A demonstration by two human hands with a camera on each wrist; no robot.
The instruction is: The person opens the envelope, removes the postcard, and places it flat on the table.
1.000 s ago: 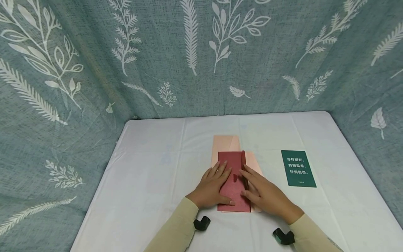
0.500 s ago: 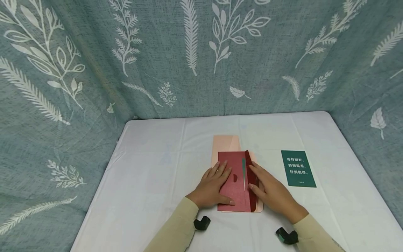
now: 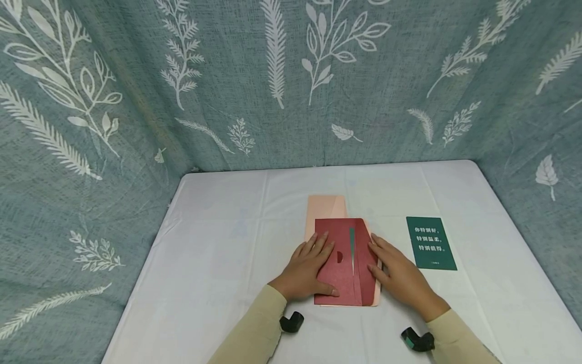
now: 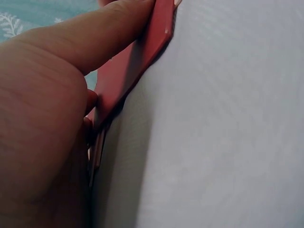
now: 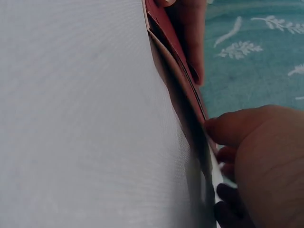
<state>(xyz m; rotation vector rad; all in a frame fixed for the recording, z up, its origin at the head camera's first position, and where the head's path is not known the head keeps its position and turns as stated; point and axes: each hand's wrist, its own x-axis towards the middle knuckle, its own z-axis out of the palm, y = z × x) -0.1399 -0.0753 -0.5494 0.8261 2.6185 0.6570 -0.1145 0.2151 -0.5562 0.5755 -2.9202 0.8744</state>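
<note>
A red envelope (image 3: 338, 227) lies in the middle of the table in the head view, its flap (image 3: 365, 285) folded out to the right. Through its opening shows a narrow green strip (image 3: 352, 242). My left hand (image 3: 305, 270) rests on the envelope's body with fingers extended. At the flap's outer edge, the fingertips of my right hand (image 3: 403, 275) touch the red paper. Pale pink envelopes (image 3: 322, 208) lie under the red one and stick out at the top and right. Both wrist views show the red paper edge-on, the thumb of each hand beside it.
To the right lies a dark green card (image 3: 431, 243) with white lettering, near my right hand. A white cloth covers the table (image 3: 218, 242). Teal curtains (image 3: 227, 86) with a leaf pattern stand behind it and along both sides.
The red envelope's flap has swung open to the right and now lies nearly flat, uncovering the green strip. My right hand has moved rightward with it. The left hand has stayed put.
</note>
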